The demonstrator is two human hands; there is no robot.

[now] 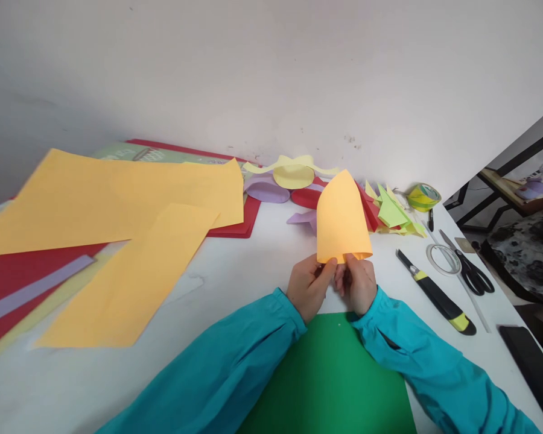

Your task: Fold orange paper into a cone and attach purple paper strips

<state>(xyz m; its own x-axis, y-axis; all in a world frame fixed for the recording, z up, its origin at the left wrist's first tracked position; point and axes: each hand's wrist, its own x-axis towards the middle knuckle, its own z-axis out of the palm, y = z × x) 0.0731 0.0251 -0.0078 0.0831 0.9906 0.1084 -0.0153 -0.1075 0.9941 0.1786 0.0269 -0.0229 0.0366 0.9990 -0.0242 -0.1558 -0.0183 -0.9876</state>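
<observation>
Left hand: pinches the orange curl by its lower edge, fingers partly hidden.
Right hand: likewise.
Orange curl: beyond the green sheet, partly hiding 1 lilac scrap.
Green sheet: cut off below.

Head camera: on the person's head, facing forward and down
White tabletop: seen from above, close
Left hand, right hand: near, right of centre
Wall: straight ahead, filling the top

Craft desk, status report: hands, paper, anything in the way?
Left hand, right hand: both pinching. Curled orange paper: held at near edge. Utility knife: off to the right, not blocking.
</observation>
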